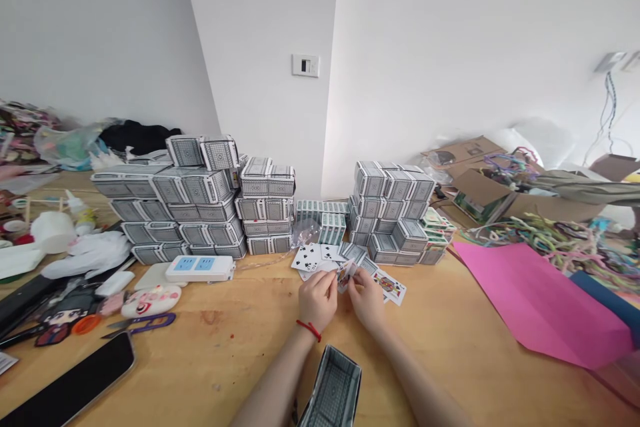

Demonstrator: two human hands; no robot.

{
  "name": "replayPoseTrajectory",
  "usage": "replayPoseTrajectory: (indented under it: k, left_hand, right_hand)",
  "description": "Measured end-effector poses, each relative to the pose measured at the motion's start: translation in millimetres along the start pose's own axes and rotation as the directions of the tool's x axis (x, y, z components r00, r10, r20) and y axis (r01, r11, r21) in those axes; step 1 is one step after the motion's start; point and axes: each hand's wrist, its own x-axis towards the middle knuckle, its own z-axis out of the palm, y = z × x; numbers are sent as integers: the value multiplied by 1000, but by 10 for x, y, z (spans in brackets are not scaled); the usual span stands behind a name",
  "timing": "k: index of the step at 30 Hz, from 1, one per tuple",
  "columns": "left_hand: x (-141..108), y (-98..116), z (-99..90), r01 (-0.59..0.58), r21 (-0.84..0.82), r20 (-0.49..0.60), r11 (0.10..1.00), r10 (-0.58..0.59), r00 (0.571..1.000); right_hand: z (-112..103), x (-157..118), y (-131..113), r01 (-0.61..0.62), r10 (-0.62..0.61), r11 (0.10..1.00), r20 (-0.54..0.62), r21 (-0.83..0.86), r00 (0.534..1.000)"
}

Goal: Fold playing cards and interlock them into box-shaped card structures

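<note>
Both hands meet over loose playing cards [309,257] at the middle of the table. My left hand [319,296], with a red string at the wrist, is closed in a pinch at the left side of a playing card [343,276]. On that card's right side, the fingers of my right hand [366,295] are also pinched. A face card [391,285] lies to the right of the hands. Between my forearms, near the front edge, stands an open box made of patterned cards [334,383].
Stacked card-covered blocks [203,213] rise at the left, with more blocks [393,197] behind my right hand. A white power strip [200,268], scissors [150,324] and a phone [75,383] lie at the left. Pink paper [540,307] covers the right side, near yarn [560,250].
</note>
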Motion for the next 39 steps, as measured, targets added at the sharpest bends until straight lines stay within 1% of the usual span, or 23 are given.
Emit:
replayPoseTrajectory:
  k: [3, 5, 11, 16, 18, 22, 26, 31, 33, 36, 39]
  left_hand:
    - [-2, 0, 0, -7, -3, -4, 1000, 7, 1000]
    - [0, 1, 0, -7, -4, -15, 1000, 7, 1000]
    - [3, -2, 6, -6, -34, -49, 999, 4, 999]
    - [-4, -13, 15, 6, -55, -48, 998, -9, 999]
    - [-4, -14, 15, 16, -63, -47, 998, -19, 999]
    - [-3, -14, 15, 24, -69, -45, 997, -27, 999]
    - [-5, -12, 18, 23, -70, -50, 997, -26, 998]
    - [3, -3, 7, 26, -73, -58, 997, -30, 998]
    - [8, 3, 2, 23, -73, -65, 997, -28, 998]
    - [9, 9, -2, 22, -69, -70, 997, -27, 997]
    - [6, 10, -4, 28, -67, -57, 997, -32, 998]
  right_hand:
    - [8, 0, -3, 11, -12, 998, 17, 60, 1000]
    - [6, 1, -10, 12, -13, 998, 25, 68, 1000]
    - [-24, 1, -28, -24, 24, 999, -9, -27, 1000]
    - [-27, -1, -49, -10, 11, 1000, 50, -21, 999]
    - [-22, -1, -48, 2, 1, 998, 44, -56, 999]
    - [-13, 2, -24, 35, -38, 984, -12, -175, 999]
    - [-10, 0, -4, 49, -47, 982, 19, -184, 999]
    - [17, -12, 19, 64, -64, 960, 8, -274, 998]
    - [22, -12, 29, 61, -61, 962, 11, -265, 998]
    - [14, -5, 36, 61, -54, 977, 41, -204, 998]
    - [9, -1, 32, 59, -51, 981, 47, -183, 998]
